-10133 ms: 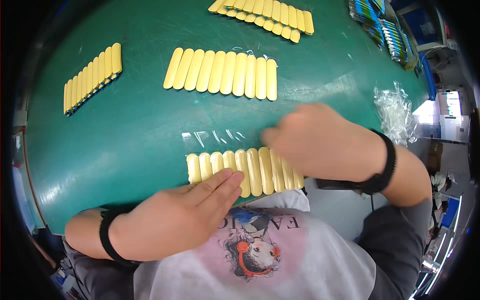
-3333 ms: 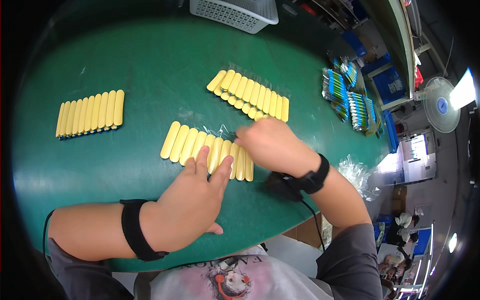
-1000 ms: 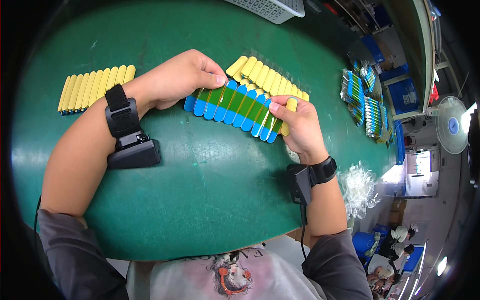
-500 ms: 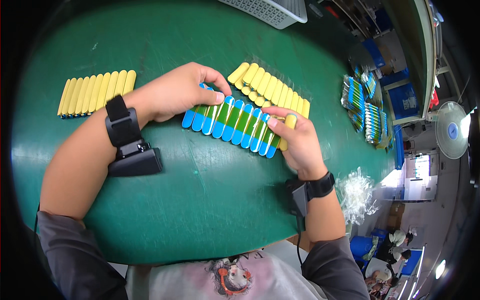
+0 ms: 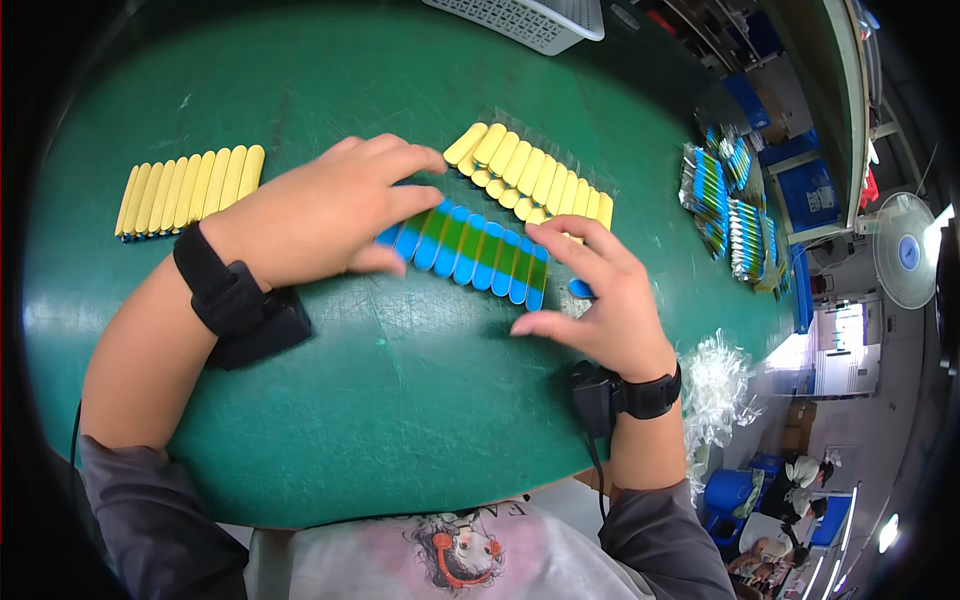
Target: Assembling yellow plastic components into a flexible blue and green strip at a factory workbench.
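A row of short, round-ended blue boards, which look like nail files [image 5: 465, 250], lies at mid-table with a green band across it. My left hand [image 5: 345, 205] is over the row's left end, fingers spread and a little blurred, hiding that end. At the right end my right hand [image 5: 600, 300] is open, thumb and fingers apart on either side of the row. One blue rounded end [image 5: 580, 288] shows beside the right palm; whether the hand touches it I cannot tell. Behind the row lie yellow files [image 5: 530, 170] in overlapping rows, with clear film at their far edge.
Another row of yellow files [image 5: 190, 190] lies at the left. A white perforated basket [image 5: 540, 25] stands at the far edge. Bundles of blue-and-green files [image 5: 708, 195] are at the right, with crumpled clear film [image 5: 715, 385] nearer me. A fan [image 5: 905, 257] stands beyond the table.
Both hands have loosened from the blue row and their fingers have spread. The yellow file by my right hand no longer shows; a blue end does. White glints on the row are gone.
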`<state>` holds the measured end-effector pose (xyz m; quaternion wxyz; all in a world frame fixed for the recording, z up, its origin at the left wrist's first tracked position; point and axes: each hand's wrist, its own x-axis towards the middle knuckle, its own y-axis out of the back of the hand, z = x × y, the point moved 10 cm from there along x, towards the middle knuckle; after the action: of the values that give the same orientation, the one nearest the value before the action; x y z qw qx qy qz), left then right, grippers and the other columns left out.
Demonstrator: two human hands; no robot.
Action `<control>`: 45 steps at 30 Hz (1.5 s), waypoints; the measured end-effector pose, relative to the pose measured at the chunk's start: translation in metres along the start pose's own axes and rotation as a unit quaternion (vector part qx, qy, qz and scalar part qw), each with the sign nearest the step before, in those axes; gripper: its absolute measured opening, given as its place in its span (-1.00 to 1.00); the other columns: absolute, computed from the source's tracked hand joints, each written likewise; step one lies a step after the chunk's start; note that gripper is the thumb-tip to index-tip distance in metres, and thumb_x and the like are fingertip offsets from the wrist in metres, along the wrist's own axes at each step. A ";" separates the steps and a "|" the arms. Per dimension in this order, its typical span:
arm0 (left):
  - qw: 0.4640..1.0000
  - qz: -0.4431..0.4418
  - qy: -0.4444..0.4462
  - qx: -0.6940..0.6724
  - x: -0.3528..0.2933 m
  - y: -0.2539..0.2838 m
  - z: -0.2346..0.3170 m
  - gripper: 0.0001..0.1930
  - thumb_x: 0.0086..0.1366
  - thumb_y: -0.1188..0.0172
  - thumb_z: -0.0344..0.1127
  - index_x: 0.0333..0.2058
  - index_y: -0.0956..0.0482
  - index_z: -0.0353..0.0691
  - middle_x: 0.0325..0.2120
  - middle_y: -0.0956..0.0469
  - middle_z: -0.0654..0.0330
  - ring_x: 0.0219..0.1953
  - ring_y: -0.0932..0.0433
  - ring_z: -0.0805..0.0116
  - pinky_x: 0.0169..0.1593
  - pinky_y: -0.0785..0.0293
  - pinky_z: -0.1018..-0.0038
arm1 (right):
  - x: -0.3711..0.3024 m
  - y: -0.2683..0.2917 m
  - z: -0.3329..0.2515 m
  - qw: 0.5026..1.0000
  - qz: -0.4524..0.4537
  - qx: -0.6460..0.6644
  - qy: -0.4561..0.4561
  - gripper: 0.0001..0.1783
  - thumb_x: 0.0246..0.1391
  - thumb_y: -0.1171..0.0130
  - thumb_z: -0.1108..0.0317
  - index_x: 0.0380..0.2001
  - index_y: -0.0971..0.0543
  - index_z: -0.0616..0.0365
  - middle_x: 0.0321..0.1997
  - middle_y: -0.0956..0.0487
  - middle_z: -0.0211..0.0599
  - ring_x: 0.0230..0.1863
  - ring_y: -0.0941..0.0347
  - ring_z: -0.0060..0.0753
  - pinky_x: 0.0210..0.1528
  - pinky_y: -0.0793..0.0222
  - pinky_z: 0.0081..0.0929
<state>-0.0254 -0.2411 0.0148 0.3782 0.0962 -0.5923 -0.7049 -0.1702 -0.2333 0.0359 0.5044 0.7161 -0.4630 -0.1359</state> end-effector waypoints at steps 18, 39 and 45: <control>0.872 0.308 0.111 -0.364 -0.020 0.134 -0.021 -0.73 0.30 0.15 -0.30 -0.58 -0.29 -0.24 -0.58 -0.39 0.21 -0.48 -0.48 0.41 -0.28 -0.40 0.53 | -0.025 0.057 -0.020 0.973 0.222 0.059 0.034 -0.90 -0.13 -0.22 0.57 -0.52 -0.49 0.32 -0.52 -0.52 -0.18 -0.53 -0.43 -0.42 -0.50 -0.32 -0.59; 0.829 0.076 0.240 -0.499 0.001 -0.010 -0.038 -0.86 0.09 -0.24 -0.41 -0.39 -0.58 -0.36 -0.55 -0.53 0.32 -0.49 -0.41 0.65 -0.37 -0.38 0.66 | -0.025 0.053 0.000 0.956 0.258 0.142 -0.016 -0.95 -0.02 -0.11 0.57 -0.51 -0.48 0.34 -0.47 -0.51 -0.25 -0.61 -0.30 -0.65 -0.58 -0.21 -0.72; 0.852 0.076 0.251 -0.454 0.002 0.005 -0.030 -0.87 0.06 -0.26 -0.42 -0.42 -0.59 -0.38 -0.58 -0.53 0.32 -0.53 -0.39 0.68 -0.42 -0.34 0.68 | -0.091 0.152 -0.024 0.872 0.317 0.325 0.182 -0.83 0.02 -0.04 0.47 -0.28 -0.46 0.28 -0.37 -0.47 -0.23 -0.64 -0.22 -0.71 -0.60 -0.17 -0.78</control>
<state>-0.0071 -0.2655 0.0115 0.5681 0.0427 -0.0968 -0.8162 -0.2827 -0.1560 0.1512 0.3342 0.6668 -0.5830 0.3221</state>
